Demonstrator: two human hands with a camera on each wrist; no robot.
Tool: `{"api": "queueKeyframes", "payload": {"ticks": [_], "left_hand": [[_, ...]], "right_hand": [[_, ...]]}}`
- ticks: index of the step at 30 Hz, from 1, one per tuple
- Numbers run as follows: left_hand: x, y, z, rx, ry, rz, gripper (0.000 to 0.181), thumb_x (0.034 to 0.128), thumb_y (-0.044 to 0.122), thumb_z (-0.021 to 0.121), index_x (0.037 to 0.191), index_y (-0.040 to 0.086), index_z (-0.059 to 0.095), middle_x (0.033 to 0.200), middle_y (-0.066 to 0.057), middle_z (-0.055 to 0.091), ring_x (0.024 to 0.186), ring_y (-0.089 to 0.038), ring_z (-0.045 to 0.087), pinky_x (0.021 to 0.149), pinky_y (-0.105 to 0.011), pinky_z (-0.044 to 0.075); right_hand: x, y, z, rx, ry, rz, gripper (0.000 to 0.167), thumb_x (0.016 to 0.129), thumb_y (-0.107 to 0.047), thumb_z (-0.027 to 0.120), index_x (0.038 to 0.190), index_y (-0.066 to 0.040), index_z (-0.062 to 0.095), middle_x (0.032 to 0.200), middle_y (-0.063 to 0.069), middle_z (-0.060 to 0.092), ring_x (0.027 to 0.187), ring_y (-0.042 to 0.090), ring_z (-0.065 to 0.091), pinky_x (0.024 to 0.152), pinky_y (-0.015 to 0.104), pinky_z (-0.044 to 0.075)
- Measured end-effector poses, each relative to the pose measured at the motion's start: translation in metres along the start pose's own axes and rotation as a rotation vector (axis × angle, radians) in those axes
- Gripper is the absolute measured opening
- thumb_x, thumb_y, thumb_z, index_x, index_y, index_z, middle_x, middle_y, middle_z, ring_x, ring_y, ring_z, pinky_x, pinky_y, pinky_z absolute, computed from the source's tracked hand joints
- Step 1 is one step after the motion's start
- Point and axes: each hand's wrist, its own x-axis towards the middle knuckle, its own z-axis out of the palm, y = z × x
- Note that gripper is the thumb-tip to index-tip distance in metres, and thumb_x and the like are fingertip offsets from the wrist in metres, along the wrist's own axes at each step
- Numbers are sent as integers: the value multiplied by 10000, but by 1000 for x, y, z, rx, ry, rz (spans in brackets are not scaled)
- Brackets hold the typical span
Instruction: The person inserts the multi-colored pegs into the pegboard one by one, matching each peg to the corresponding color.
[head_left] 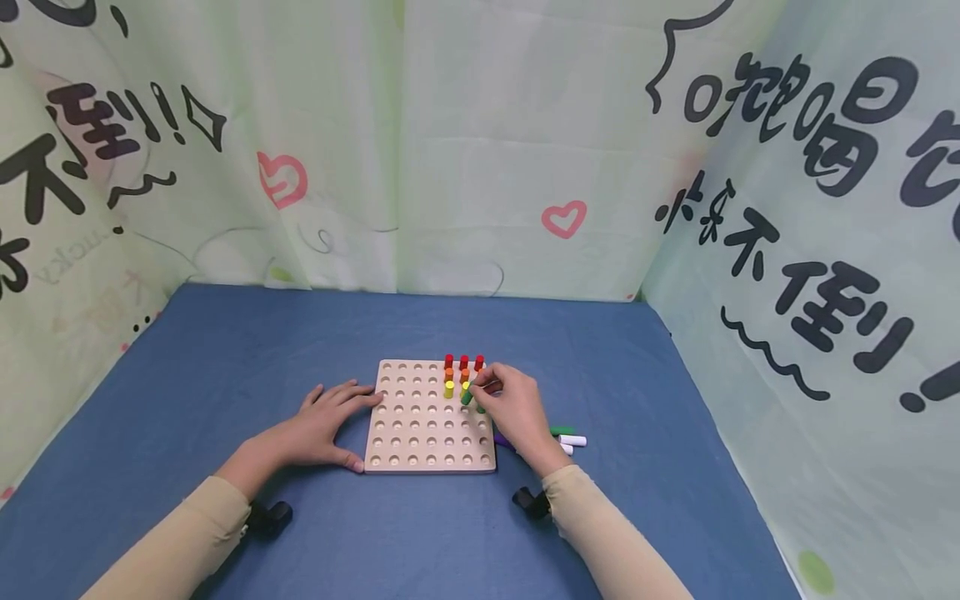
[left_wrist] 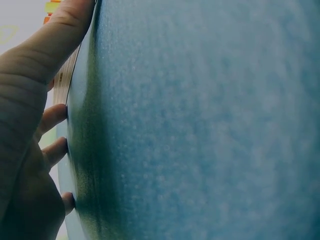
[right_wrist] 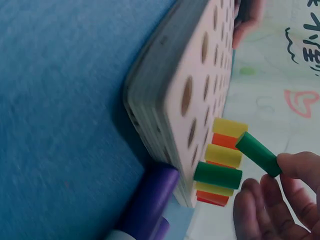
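Note:
A wooden pegboard [head_left: 405, 427] with rows of round holes lies on the blue cloth. Between thumb and fingertips my right hand [head_left: 517, 408] pinches a green peg [right_wrist: 257, 152], tilted and apart from the board, above its right side. Another green peg [right_wrist: 218, 175] stands in the board near the right edge. Behind it are yellow pegs [head_left: 448, 390], orange pegs [head_left: 449, 375] and red pegs [head_left: 464, 362], partly hidden by the right hand. My left hand [head_left: 322, 425], fingers spread, touches the board's left edge, its thumb at the near corner.
Loose pegs lie right of the board, partly behind the right wrist: a green one [head_left: 562, 431], a white one [head_left: 573, 440] and a purple one [right_wrist: 150, 200] beside the board's edge. A printed curtain [head_left: 465, 167] encloses the blue table [head_left: 420, 533] at the back and sides.

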Motion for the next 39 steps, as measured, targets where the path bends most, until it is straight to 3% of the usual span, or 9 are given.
{"api": "queueKeyframes", "payload": {"ticks": [10,19,28,33,39], "left_hand": [[1,-3,0,4,-16,-2,1068,726,724,799,1591,233,409,1651,-131,358,1547,-458,230,1149,-788,77],[1,0,-4,-58,-35,-22,1070,711,665,854,1583,218,425,1650,-136,358,1552,-454,220,1151,-787,53],[6,2,-3,-82,-24,-57,885,793,638,798,1518,235,488,1631,-128,395,1554,-411,246,1159,-781,57],[7,5,-3,-49,-12,-49,881,781,659,797,1495,231,507,1611,-125,425,1540,-413,276,1142,-795,87],[3,7,-7,39,29,-39,873,765,684,796,1470,240,538,1554,-94,485,1486,-395,368,1102,-800,187]], "right_hand": [[0,3,8,-121,-23,29,117,905,-220,807,865,-233,698,872,-72,696,847,141,627,727,325,519],[-1,5,9,-149,-52,46,113,904,-212,804,852,-252,712,875,-72,685,782,130,574,668,300,474],[-3,6,10,-176,-89,34,81,905,-219,802,869,-239,733,897,-32,671,744,135,548,636,296,451],[-6,6,6,-185,-96,41,58,919,-239,793,891,-235,743,965,1,692,808,156,579,692,313,480],[-13,6,-11,-216,-66,32,62,953,-269,755,925,-215,748,1022,4,711,969,219,666,833,414,564]]}}
